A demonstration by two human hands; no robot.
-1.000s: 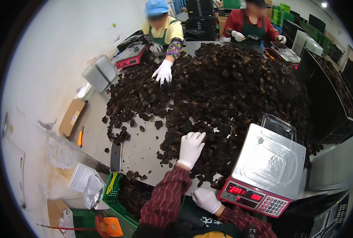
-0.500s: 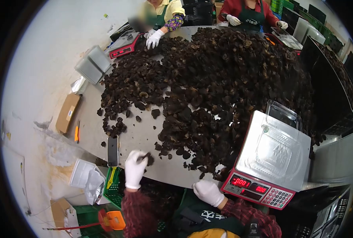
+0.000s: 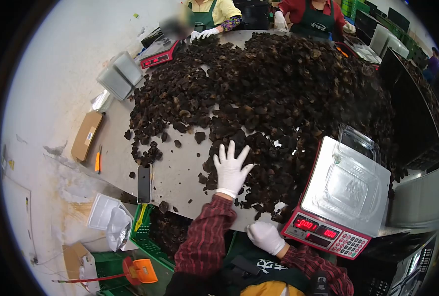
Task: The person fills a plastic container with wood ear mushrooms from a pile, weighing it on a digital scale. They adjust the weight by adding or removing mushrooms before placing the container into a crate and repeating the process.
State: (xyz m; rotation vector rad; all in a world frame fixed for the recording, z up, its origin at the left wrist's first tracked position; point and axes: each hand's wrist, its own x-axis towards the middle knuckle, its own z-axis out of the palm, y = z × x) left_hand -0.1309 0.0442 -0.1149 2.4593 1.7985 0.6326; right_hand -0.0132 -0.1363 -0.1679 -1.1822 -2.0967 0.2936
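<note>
I count one broad pile of dark mushrooms [image 3: 288,98], its pieces too many to number, plus a smaller lot in one green basket [image 3: 144,242] below the table edge. I can make out two scales plainly: the near scale [image 3: 312,200] on my right and the far scale [image 3: 159,55] at upper left. There is one phone [image 3: 144,184] and, on the left, one orange knife [image 3: 98,160]. Two people stand across the table, one in yellow [image 3: 222,18] and one in red [image 3: 291,12].

My left hand [image 3: 231,170] is stretched forward, back upward, all five fingers fanned. My right hand [image 3: 266,238] sits by the table edge just beside the near scale, fingers curled into a fist; I can't tell whether anything is inside.

The pile lies under and ahead of my left fingers, though contact is unclear, and beyond my right hand.
</note>
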